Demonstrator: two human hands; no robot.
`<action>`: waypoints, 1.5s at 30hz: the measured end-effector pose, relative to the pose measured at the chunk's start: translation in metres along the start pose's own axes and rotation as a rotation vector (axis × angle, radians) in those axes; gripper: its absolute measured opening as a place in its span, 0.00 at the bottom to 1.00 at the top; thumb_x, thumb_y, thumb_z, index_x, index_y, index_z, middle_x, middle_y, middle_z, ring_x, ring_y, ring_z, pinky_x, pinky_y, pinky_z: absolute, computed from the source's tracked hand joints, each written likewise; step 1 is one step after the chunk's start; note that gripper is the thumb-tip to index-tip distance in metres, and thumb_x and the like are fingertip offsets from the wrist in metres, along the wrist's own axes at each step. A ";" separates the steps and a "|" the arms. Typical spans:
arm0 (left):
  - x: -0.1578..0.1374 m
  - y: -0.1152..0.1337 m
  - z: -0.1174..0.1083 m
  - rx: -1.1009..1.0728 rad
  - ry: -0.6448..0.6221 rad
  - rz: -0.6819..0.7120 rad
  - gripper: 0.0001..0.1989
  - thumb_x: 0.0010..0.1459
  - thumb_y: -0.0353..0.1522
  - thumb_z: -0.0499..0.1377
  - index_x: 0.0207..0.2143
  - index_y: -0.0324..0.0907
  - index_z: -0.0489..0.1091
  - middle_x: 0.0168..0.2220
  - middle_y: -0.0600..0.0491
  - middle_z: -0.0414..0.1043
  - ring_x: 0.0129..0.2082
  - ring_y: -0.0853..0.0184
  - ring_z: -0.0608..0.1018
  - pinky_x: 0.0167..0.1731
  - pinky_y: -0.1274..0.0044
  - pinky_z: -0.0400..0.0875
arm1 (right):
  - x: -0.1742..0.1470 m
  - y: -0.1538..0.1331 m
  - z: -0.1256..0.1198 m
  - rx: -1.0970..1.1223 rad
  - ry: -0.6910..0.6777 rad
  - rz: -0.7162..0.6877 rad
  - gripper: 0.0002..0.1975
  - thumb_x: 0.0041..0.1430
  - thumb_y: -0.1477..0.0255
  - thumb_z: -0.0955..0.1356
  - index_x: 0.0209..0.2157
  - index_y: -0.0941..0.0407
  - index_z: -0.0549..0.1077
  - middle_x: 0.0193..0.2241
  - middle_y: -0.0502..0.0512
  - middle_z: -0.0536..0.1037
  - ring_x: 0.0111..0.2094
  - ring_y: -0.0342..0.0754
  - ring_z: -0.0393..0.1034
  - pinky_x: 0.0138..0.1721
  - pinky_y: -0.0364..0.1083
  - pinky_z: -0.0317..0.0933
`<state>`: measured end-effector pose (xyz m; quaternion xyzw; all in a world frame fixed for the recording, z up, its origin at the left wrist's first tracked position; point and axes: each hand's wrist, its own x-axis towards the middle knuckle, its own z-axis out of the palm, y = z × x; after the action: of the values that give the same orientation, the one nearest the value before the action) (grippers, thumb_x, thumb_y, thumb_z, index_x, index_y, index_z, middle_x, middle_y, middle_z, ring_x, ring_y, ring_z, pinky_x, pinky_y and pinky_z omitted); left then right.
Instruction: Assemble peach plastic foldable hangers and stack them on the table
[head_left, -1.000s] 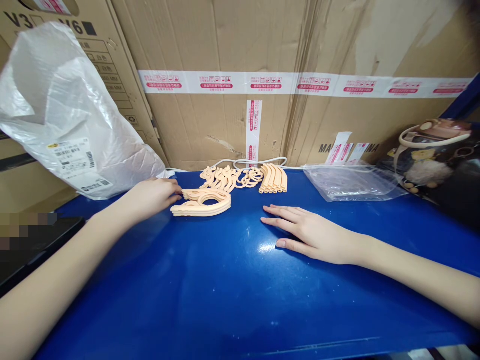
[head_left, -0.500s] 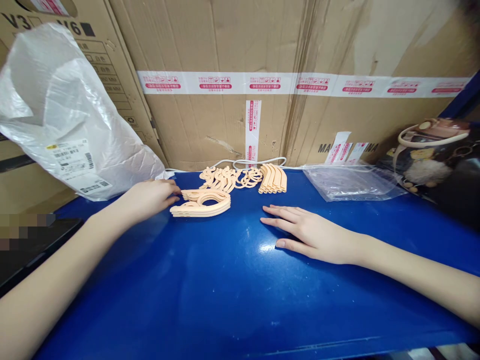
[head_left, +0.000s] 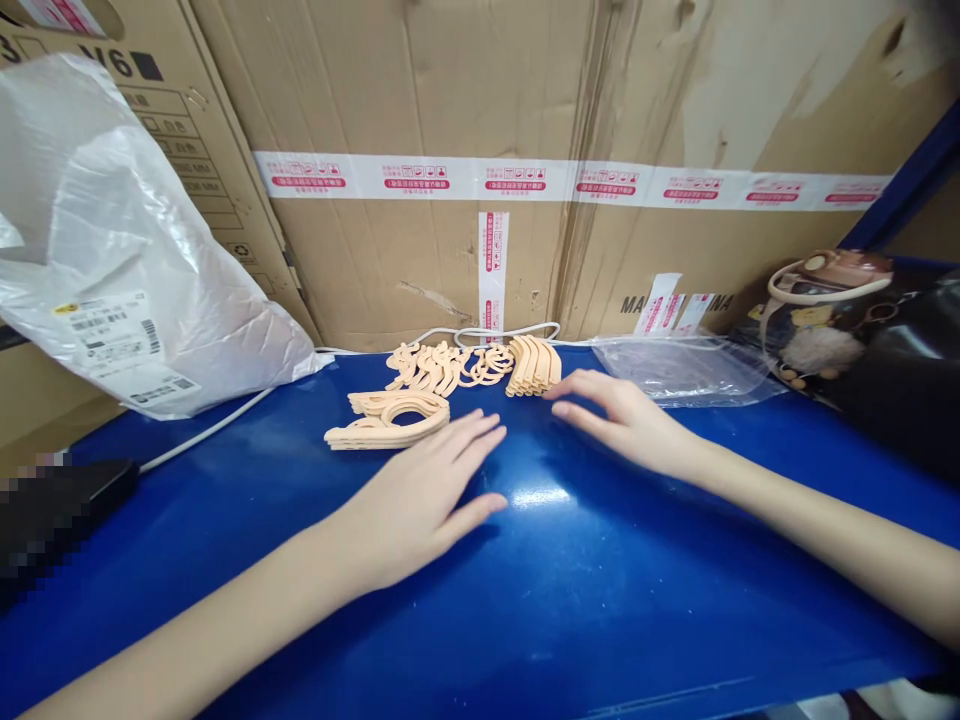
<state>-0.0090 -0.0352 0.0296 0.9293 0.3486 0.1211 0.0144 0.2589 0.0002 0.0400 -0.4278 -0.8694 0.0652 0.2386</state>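
The stack of cream curved pieces (head_left: 386, 437) lay flat on the blue tabletop (head_left: 600, 600), with a round gap showing through it. The left hand (head_left: 420, 500) reached across the stack's near right end, its fingers spread and nothing between them; whether they touched the top piece could not be told. The right hand (head_left: 630, 415), well to the right of the stack, had its thumb and forefinger parted and empty, the tips just beside the bundle of curved tubes (head_left: 532, 368); contact there was unclear too. That bundle sat behind and to the right of the stack, and the loose hooked pieces (head_left: 435, 370) were crowded directly behind it. With the left palm so low, a sideways sweep might have caught the stack's end and slid its layers out of line. A knock from the right fingertips could have spread the tubes, which showed no visible tie, or pushed them into the hooked pieces, since those two groups practically met.
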 end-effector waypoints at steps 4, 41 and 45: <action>0.005 0.008 0.011 0.019 -0.038 -0.001 0.29 0.64 0.48 0.45 0.60 0.41 0.59 0.62 0.43 0.59 0.60 0.53 0.64 0.57 0.62 0.62 | 0.031 0.033 -0.007 -0.081 0.001 0.320 0.18 0.65 0.60 0.60 0.47 0.57 0.68 0.37 0.58 0.78 0.38 0.53 0.73 0.41 0.50 0.65; 0.001 0.010 0.014 0.105 -0.058 -0.003 0.26 0.67 0.41 0.46 0.61 0.35 0.58 0.62 0.43 0.57 0.61 0.54 0.63 0.57 0.61 0.62 | 0.091 0.047 0.008 -0.345 -0.088 0.657 0.25 0.56 0.59 0.66 0.51 0.58 0.65 0.45 0.65 0.76 0.46 0.61 0.71 0.40 0.51 0.62; 0.003 0.009 0.014 0.106 -0.054 -0.001 0.26 0.67 0.41 0.46 0.61 0.35 0.58 0.62 0.43 0.58 0.60 0.54 0.63 0.57 0.61 0.62 | 0.092 0.047 -0.003 -0.336 -0.049 0.617 0.22 0.55 0.61 0.66 0.48 0.59 0.66 0.41 0.65 0.77 0.43 0.59 0.72 0.37 0.49 0.61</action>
<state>0.0022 -0.0394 0.0174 0.9315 0.3545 0.0772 -0.0253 0.2459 0.1003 0.0606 -0.7018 -0.7034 0.0004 0.1130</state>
